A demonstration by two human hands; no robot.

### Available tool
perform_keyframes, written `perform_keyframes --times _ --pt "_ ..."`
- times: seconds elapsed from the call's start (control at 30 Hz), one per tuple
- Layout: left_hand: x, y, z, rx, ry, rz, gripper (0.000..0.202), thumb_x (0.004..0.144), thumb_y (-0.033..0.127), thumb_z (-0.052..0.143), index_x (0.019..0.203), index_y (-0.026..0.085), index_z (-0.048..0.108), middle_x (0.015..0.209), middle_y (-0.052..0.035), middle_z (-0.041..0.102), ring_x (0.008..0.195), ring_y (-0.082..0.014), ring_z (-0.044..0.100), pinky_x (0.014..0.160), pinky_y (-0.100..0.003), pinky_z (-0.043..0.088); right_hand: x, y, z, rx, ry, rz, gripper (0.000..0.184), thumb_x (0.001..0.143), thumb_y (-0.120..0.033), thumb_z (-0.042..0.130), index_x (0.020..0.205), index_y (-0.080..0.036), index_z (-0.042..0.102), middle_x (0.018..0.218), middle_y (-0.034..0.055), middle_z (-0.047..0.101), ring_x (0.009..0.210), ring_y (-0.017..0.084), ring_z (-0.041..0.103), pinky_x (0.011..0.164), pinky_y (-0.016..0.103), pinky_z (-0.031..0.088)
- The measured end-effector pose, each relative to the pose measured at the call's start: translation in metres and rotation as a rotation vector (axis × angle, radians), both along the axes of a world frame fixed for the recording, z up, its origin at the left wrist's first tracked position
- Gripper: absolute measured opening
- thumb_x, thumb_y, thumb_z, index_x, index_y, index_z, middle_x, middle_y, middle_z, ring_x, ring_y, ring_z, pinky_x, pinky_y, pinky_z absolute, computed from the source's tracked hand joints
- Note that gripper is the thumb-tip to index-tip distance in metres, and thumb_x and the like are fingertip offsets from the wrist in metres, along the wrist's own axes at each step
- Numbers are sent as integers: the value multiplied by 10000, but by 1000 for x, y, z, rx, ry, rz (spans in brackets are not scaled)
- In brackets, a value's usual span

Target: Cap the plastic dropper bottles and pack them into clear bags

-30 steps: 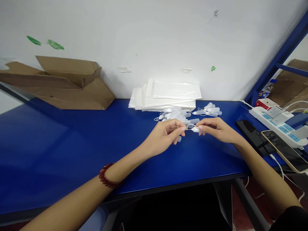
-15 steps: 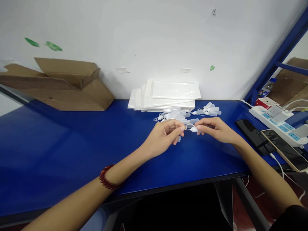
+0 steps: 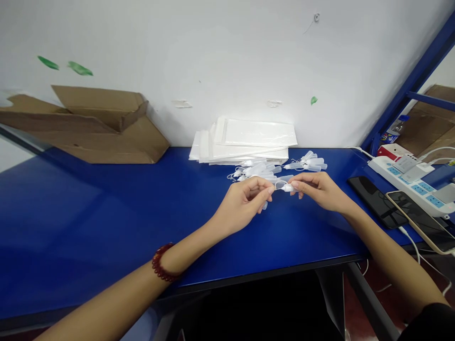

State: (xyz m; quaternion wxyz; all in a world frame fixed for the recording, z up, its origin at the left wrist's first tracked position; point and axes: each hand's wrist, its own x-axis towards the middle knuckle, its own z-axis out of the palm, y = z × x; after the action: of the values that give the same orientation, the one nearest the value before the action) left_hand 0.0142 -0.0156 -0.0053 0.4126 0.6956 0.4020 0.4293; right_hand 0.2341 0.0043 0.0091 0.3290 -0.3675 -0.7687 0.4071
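Observation:
Above the blue table (image 3: 106, 213), my left hand (image 3: 245, 203) is closed round a small clear plastic bottle (image 3: 265, 204), whose end sticks out below the fingers. My right hand (image 3: 318, 189) pinches the bottle's white cap (image 3: 287, 188), which hangs on a thin loop between the two hands. The hands almost touch. Just behind them lies a heap of several more small clear bottles with white caps (image 3: 280, 168).
A stack of clear plastic bags (image 3: 245, 139) lies against the wall. An open cardboard box (image 3: 88, 123) sits at the back left. Two phones (image 3: 401, 208) and a white power strip (image 3: 408, 177) with cables lie on the right, beside a blue frame post (image 3: 408, 80).
Both hands have risen slightly and drifted a little away from me, still holding the bottle and cap. Nothing else has moved.

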Motion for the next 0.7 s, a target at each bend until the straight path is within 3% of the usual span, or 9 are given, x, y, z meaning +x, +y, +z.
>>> perform_keyframes --times 0.7 --pt "-2 4 -9 39 114 -18 218 865 339 595 765 148 622 629 -14 641 440 -84 516 455 -213 452 -9 -5 -9 164 -153 -33 282 941 -353 506 829 -157 675 738 27 651 616 119 524 599 253 405"
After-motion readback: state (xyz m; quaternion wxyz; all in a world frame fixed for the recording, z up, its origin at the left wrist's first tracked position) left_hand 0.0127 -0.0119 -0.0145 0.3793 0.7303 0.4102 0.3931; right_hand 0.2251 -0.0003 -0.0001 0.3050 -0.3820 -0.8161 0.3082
